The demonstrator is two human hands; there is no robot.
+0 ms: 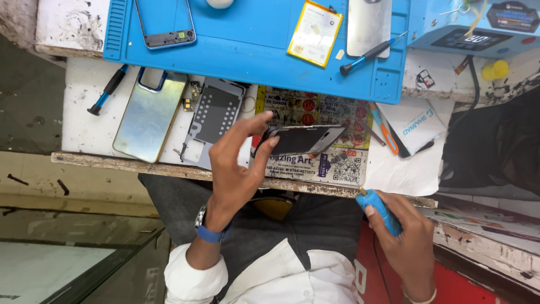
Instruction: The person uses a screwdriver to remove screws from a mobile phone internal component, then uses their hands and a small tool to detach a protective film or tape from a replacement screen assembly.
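My left hand (236,163) reaches over the bench's front edge and grips the left end of a dark phone body (306,139) with thumb and fingers, holding it tilted above a printed card. My right hand (408,242) is lower right, below the bench edge, closed around a blue-handled screwdriver (381,211) with its tip pointing up-left. A blue watch strap sits on my left wrist.
A blue work mat (253,42) holds a phone frame (165,22), a yellow-edged battery (315,32), a grey back panel (368,25) and a blue screwdriver (368,54). Nearer lie a gold back cover (149,115), a grey mid-frame (211,121), another screwdriver (107,90) and an orange pry tool (385,129).
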